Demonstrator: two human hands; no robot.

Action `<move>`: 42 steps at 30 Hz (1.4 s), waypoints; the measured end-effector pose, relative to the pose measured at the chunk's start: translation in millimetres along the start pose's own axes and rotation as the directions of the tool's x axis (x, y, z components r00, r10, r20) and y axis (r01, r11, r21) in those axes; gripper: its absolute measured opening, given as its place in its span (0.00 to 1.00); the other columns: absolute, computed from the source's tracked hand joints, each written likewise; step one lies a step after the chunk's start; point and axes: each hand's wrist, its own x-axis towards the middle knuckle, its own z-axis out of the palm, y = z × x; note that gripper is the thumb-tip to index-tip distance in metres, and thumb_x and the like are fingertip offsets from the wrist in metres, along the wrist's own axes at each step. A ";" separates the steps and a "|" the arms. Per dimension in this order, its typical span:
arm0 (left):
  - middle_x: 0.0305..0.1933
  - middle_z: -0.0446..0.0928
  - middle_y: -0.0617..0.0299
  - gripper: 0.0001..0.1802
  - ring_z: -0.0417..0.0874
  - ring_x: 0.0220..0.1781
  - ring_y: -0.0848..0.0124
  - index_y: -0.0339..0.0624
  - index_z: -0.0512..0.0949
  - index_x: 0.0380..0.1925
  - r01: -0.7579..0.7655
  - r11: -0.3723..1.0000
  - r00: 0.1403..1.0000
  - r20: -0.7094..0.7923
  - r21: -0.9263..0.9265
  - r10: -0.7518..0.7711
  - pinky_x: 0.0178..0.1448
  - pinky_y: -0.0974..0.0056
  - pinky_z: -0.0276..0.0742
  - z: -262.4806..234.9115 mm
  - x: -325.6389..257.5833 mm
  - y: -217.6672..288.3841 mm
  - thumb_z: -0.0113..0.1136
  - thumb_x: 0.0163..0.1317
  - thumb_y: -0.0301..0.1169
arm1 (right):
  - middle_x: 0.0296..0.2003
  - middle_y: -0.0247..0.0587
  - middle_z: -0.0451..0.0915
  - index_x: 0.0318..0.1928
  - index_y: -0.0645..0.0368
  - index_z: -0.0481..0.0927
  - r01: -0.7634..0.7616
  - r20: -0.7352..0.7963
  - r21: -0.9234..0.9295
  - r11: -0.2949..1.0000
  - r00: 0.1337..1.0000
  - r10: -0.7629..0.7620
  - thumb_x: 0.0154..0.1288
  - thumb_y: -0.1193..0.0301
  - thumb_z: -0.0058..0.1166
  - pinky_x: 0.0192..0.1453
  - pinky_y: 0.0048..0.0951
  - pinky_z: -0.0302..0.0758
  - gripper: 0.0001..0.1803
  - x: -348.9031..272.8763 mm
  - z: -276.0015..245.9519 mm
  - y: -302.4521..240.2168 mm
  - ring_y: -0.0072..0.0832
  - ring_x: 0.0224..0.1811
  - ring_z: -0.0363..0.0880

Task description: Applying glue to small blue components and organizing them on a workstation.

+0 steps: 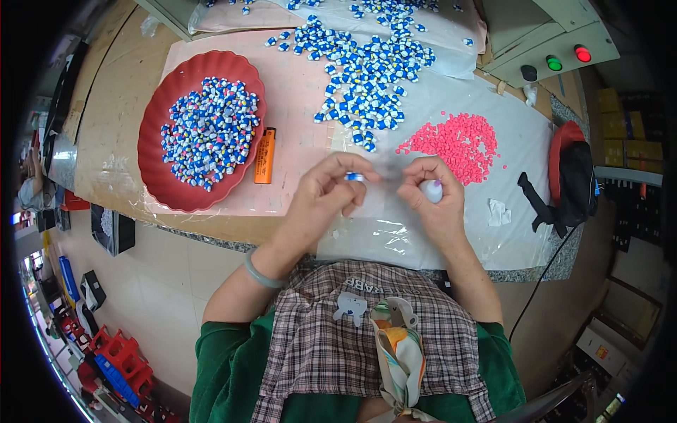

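At the left, a red scalloped bowl (150, 156) contains a heap of small blue-and-white pieces (211, 130), some showing pink or yellow spots; its contents lie below the rim. Right of it, an orange bar (264, 156) with a black end lies on the pink sheet. The left hand (326, 187) is raised over the work surface, thumb and index finger clamped on a single blue-and-white piece (355, 177). Judged by size and finish, this piece is light, stiff and smooth, and liable to slip or spin; grip it by its opposite sides with the fingertips, using light pressure. Beyond the hands, a loose pile (367, 84) of like pieces lies uncontained on the sheet. The right hand (444, 213) is closed around a white, purple-marked object (431, 190), probably a light, squeezable bottle; hold it around the body. Whether its fingertips also pinch something cannot be told. Further right, pink bits (458, 144) lie spread without a container. At the far right, a red container (559, 155) stands partly behind a black bag (580, 185); its contents cannot be seen.
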 end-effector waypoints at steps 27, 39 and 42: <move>0.31 0.74 0.70 0.12 0.65 0.27 0.86 0.38 0.77 0.49 0.170 0.985 0.982 0.083 -0.040 -0.167 0.28 0.79 0.58 11.7 12.1 -5.5 0.55 0.70 0.31 | 0.35 0.38 0.77 0.38 0.62 0.81 0.327 -0.012 -0.289 0.900 0.938 -0.345 0.51 0.85 0.64 0.37 0.23 0.75 0.13 -2.0 4.2 -5.1 0.22 0.37 0.77; 0.33 0.77 0.66 0.10 0.65 0.25 0.85 0.37 0.78 0.47 0.090 0.996 0.993 0.075 0.009 -0.090 0.28 0.77 0.59 9.3 5.9 -6.2 0.55 0.69 0.28 | 0.49 0.41 0.69 0.53 0.57 0.64 -0.052 0.172 0.203 0.978 0.985 0.017 0.56 0.74 0.59 0.35 0.23 0.70 0.25 -13.6 -23.0 -6.0 0.21 0.35 0.71; 0.33 0.78 0.64 0.10 0.65 0.25 0.84 0.37 0.77 0.46 0.090 0.996 0.993 0.077 -0.011 -0.089 0.28 0.77 0.59 5.8 5.3 -11.2 0.56 0.68 0.28 | 0.50 0.41 0.67 0.53 0.59 0.65 -0.136 0.175 0.218 0.966 0.980 0.098 0.64 0.66 0.53 0.32 0.21 0.69 0.21 -15.3 -29.0 -13.6 0.20 0.34 0.72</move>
